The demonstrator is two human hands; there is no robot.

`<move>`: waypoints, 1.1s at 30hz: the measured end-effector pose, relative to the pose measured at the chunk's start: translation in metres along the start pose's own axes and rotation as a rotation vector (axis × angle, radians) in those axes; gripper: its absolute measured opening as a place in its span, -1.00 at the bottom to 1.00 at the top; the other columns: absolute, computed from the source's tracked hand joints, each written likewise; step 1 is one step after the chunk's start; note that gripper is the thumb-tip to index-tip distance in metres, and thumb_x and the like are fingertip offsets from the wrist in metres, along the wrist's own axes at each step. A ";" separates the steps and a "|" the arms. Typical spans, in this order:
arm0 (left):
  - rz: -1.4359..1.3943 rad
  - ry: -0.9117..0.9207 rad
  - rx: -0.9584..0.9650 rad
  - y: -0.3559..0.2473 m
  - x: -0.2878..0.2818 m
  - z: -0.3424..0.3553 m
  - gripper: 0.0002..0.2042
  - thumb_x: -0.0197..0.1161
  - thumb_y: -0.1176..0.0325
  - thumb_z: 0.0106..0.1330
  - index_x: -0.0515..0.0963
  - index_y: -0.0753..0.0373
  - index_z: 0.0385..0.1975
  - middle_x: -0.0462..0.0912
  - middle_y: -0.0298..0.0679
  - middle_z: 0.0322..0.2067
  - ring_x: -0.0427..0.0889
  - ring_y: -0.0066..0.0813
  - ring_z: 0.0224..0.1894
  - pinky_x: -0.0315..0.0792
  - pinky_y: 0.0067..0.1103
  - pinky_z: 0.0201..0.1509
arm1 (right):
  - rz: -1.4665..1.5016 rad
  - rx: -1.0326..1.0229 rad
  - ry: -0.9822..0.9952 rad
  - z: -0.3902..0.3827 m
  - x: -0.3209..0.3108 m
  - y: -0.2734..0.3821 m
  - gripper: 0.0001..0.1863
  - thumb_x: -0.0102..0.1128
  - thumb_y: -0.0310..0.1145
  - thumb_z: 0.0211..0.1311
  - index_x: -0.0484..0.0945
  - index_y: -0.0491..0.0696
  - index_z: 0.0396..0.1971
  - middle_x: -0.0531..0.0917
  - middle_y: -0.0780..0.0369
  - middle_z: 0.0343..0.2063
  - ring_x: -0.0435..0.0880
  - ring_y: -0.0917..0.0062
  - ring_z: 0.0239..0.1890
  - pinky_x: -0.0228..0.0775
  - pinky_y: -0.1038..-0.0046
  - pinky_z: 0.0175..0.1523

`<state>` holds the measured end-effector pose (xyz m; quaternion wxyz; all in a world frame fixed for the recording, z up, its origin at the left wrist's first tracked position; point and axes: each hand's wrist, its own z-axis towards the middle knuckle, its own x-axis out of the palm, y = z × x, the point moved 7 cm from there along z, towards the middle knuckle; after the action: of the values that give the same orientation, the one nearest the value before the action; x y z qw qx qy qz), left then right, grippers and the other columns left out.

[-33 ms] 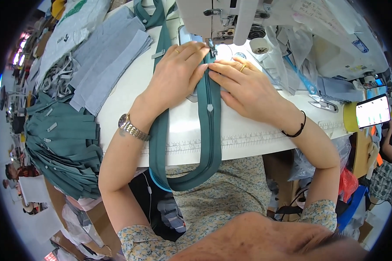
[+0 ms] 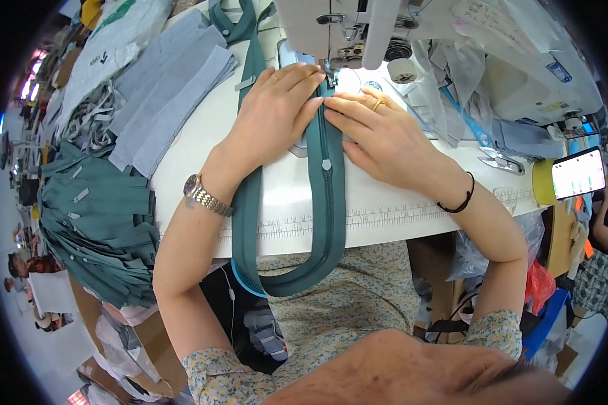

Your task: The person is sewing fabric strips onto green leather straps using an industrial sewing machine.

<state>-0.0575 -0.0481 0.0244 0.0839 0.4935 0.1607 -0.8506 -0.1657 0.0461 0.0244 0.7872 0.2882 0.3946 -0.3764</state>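
A long dark-green zipper strip [image 2: 327, 196] runs under the presser foot [image 2: 330, 75] of a white sewing machine [image 2: 324, 30], hangs in a loop over the table's front edge and comes back up on the left. Its pale zipper pull [image 2: 326, 164] lies below my hands. My left hand [image 2: 273, 108] rests flat on the strip's left side, fingertips close to the presser foot and thumb on the tape. From the right, my right hand [image 2: 378, 135] lays its outstretched fingertips along the strip's edge. Both hands press the strip rather than wrap round it. The needle's tip is hard to make out.
Grey-blue fabric pieces [image 2: 175, 94] are stacked left on the white table [image 2: 284, 202], with a heap of green zipper strips [image 2: 101, 216] beside it. On the right lie thread snips [image 2: 501, 162], a yellow tape roll [image 2: 542, 181] and a lit phone [image 2: 579, 173].
The zipper pull has shifted very slightly toward the machine, and the strip's near part has edged slightly right. My hands stay in nearly the same place.
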 end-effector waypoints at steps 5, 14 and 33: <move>0.076 -0.017 -0.003 -0.001 0.002 0.001 -0.64 0.15 0.23 0.44 0.53 0.29 0.12 0.58 -0.10 0.11 0.53 -0.12 0.16 0.34 -0.29 0.32 | -0.030 -0.027 0.009 0.002 -0.003 0.004 -0.61 0.30 -0.40 0.12 0.57 -0.17 -0.02 0.58 0.16 0.03 0.55 0.32 0.13 0.38 0.25 0.27; 0.148 0.165 -0.089 -0.026 -0.027 -0.035 -0.56 0.27 0.27 0.28 0.49 0.41 0.09 0.52 -0.03 0.02 0.50 -0.01 0.08 0.41 -0.34 0.20 | 0.019 0.012 0.001 0.002 -0.006 0.006 -0.70 0.26 -0.36 0.18 0.59 -0.15 -0.10 0.60 0.16 -0.04 0.55 0.28 0.04 0.42 0.26 0.14; 0.629 0.455 0.371 -0.034 -0.046 -0.057 -0.56 0.06 0.53 0.23 0.48 0.37 0.16 0.42 -0.11 0.28 0.32 -0.10 0.40 0.14 -0.02 0.48 | -0.029 -0.102 0.141 -0.103 -0.044 0.108 -0.88 0.27 -0.33 -0.08 0.54 -0.04 -0.61 0.53 0.14 -0.41 0.54 0.30 -0.29 0.33 0.27 -0.18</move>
<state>0.0012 0.0029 0.0445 0.2114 0.7001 -0.1390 -0.6677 -0.1364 0.1986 0.0247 0.7656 0.2675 0.4717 -0.3460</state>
